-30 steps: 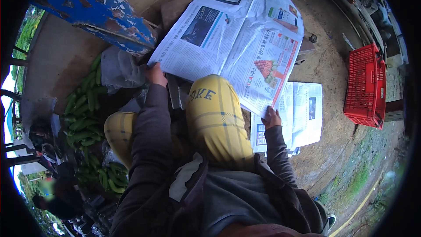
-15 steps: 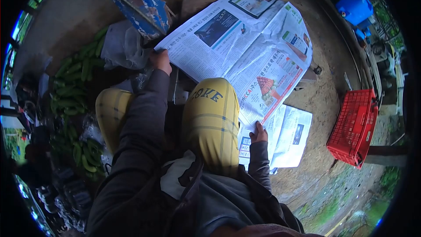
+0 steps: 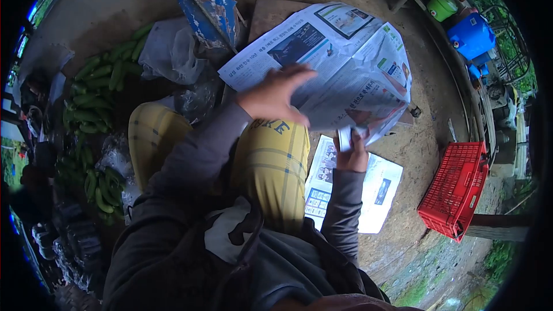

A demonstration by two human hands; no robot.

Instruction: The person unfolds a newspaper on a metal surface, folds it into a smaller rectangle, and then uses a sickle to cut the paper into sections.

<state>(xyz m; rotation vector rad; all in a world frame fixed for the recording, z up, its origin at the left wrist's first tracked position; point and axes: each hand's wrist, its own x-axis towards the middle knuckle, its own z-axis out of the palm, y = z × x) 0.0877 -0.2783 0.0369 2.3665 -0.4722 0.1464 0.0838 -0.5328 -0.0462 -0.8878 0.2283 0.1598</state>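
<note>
A large printed newspaper sheet spreads out beyond my knees. My left hand, fingers apart, hovers over its near left part and my yellow trouser leg, holding nothing. The sheet's near right corner is gathered and bent in my right hand, whose fingers are closed on it. Below that hand, more newspaper lies on the ground, partly covered by my right forearm.
Green elongated produce lies in piles at the left beside clear plastic bags. A peeling blue post stands ahead. At the right are a red crate, a blue container and a green bucket.
My left hand has let go of the sheet's left corner and moved right, opening over the paper. My right hand has moved slightly up, and the near right corner is now folded inward.
</note>
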